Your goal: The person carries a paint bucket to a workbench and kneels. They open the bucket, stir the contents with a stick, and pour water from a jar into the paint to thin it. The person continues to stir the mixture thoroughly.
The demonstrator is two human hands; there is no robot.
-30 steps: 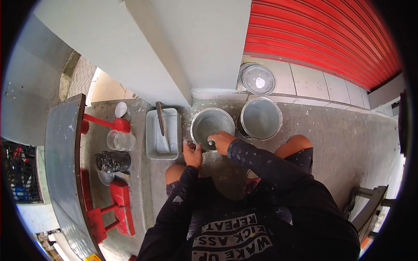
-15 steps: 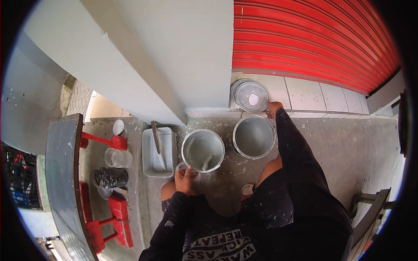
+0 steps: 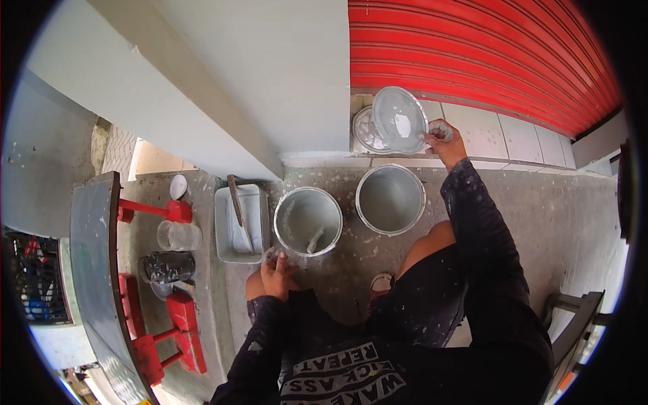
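Note:
My right hand [image 3: 445, 143] grips the edge of a round grey bucket lid [image 3: 390, 106], lifted and tilted over the tiled ledge. Beneath it, another grey-smeared lid [image 3: 364, 129] lies on the ledge. My left hand [image 3: 275, 273] hovers at the near left of a bucket [image 3: 297, 210], fingers spread and nothing visible in them. That bucket holds greyish paint, with a paint-coated handle [image 3: 315, 240] sticking up inside. To its right stands a second bucket [image 3: 390, 200], grey-coated inside. Left of both is a paint tray [image 3: 260, 229] with a wooden stick [image 3: 236, 201] leaning in it.
A grey pillar [image 3: 256, 88] and a red roller shutter [image 3: 472, 54] border the far side. On the left are a dark tabletop [image 3: 94, 256], red stools [image 3: 185, 331], a clear tub [image 3: 179, 235] and a black paint-stained container [image 3: 169, 267]. My knees flank the buckets.
My right hand has raised the upper lid off the one under it and tilted it up. My left hand has drawn slightly away from the left bucket's rim.

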